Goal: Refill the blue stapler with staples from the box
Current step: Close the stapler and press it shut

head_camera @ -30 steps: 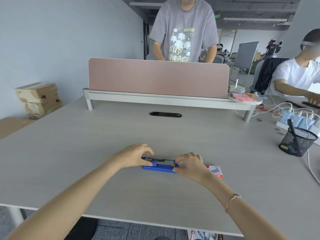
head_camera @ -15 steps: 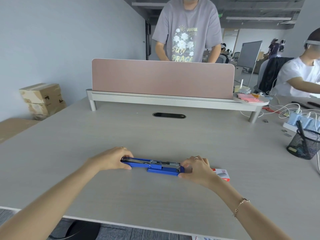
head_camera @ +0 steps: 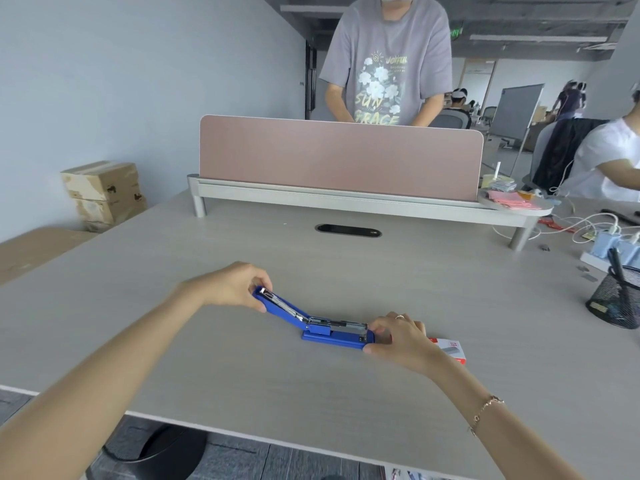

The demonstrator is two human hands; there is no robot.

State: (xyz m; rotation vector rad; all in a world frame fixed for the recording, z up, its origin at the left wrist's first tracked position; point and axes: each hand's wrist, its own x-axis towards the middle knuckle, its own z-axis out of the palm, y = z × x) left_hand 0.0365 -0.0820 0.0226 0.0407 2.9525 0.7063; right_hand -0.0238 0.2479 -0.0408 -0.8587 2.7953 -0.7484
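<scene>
The blue stapler (head_camera: 332,336) lies on the grey table (head_camera: 346,271) in front of me, swung open at its hinge. Its top arm (head_camera: 277,304) slants up to the left, and my left hand (head_camera: 232,285) grips the end of that arm. My right hand (head_camera: 398,337) holds the front end of the base and the metal staple channel down on the table. The red and white staple box (head_camera: 450,348) lies just right of my right hand, partly hidden by it.
A pink divider screen (head_camera: 339,157) on a metal rail crosses the far side, with a person standing behind it. A black mesh pen cup (head_camera: 616,299), chargers and cables sit at the right. Another person sits at the far right. Cardboard boxes (head_camera: 104,192) are stacked at the left.
The stapler went from shut to folded wide open and flat; now my left hand has lifted the top arm's end off the table, so it slants up. My right hand stays on the base.
</scene>
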